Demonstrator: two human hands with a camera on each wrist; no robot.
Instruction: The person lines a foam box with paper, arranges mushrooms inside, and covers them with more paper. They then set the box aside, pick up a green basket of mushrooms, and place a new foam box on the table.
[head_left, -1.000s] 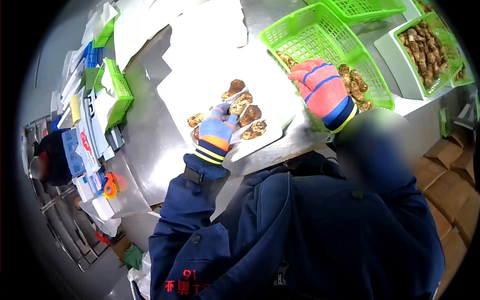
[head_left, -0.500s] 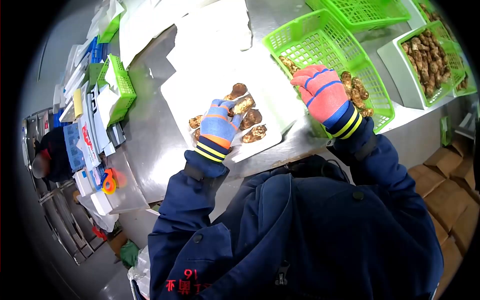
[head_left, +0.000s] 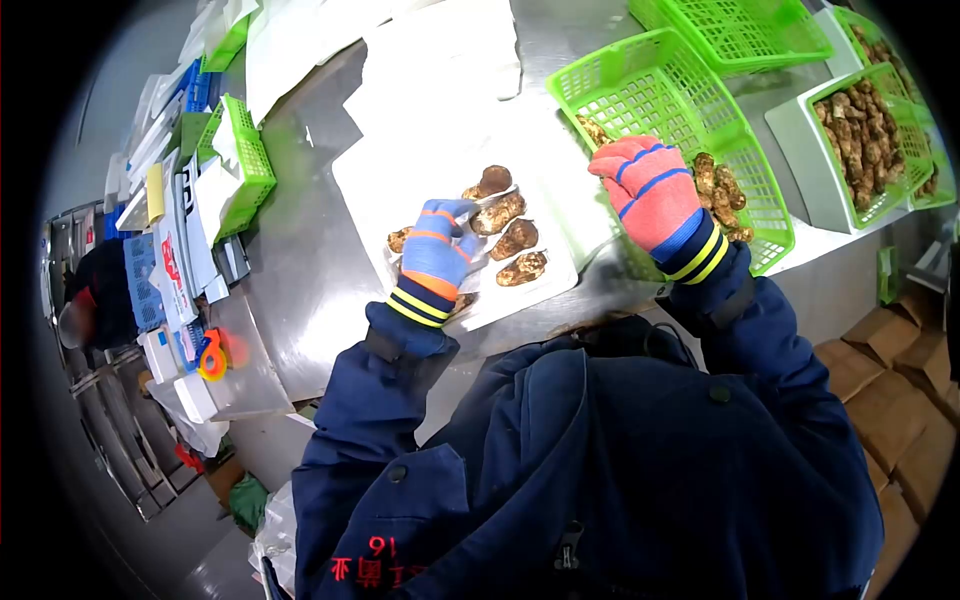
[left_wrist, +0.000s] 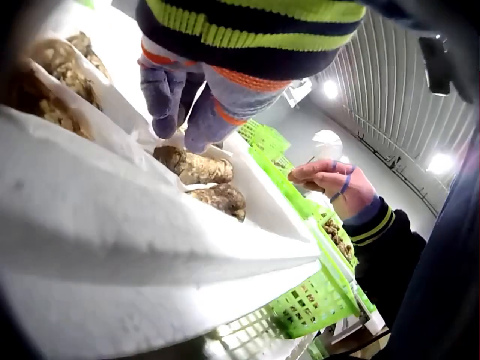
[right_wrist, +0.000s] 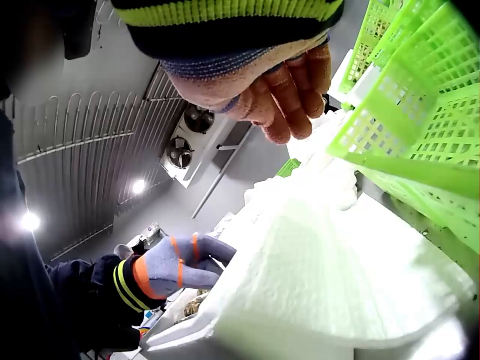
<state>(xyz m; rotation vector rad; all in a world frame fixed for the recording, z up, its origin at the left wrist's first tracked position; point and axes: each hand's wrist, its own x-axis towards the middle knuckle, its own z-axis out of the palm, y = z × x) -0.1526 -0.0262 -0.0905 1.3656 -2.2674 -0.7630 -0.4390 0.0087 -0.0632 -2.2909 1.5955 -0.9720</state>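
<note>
Several brown-and-cream mushrooms (head_left: 498,213) lie in a white foam box (head_left: 550,278), set apart by white paper. My left hand (head_left: 433,255), in a blue-grey glove with orange trim, is over the box. Its thumb and fingers point down right at the mushroom (left_wrist: 193,166) in the left wrist view, without curling round it. My right hand (head_left: 650,195), in a pink glove with blue stripes, hovers between the box and a green basket (head_left: 650,95). Its fingers (right_wrist: 285,101) hang loosely bent in the right wrist view, and nothing shows in them.
Elongated mushrooms (head_left: 718,185) lie in the green basket. More fill a basket (head_left: 860,150) in a white crate at the far right. White sheets (head_left: 440,60) cover the table behind the box. Baskets and an orange tape dispenser (head_left: 212,355) stand at the left. Cartons (head_left: 890,400) are stacked on the right.
The head view has shifted, so the table things sit further right. My right hand has drawn slightly left relative to the basket. My left hand stays over the box; the mushrooms keep their places.
</note>
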